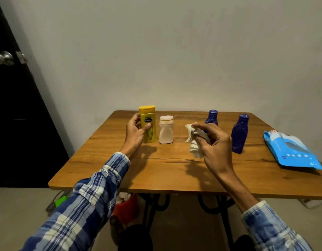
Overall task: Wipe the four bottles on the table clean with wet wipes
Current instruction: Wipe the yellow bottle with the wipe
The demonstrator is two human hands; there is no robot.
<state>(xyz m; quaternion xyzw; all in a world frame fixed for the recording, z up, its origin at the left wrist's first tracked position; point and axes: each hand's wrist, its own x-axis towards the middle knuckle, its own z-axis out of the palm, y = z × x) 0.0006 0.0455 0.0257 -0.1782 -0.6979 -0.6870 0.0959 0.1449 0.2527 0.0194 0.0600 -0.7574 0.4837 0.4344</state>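
yellow bottle (148, 124) stands on the table (156, 171) inside the curled fingers of the left hand (134, 132). right hand (213, 142) pinches the wet wipe (194, 142) just beside. better hold the bottle firm, then rub all around.

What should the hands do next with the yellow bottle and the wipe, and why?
Probably the right hand should carry the wet wipe over to the yellow bottle and start rubbing its side. The left hand grips that bottle upright, while the crumpled wipe is held apart from it, with the white bottle standing between them.
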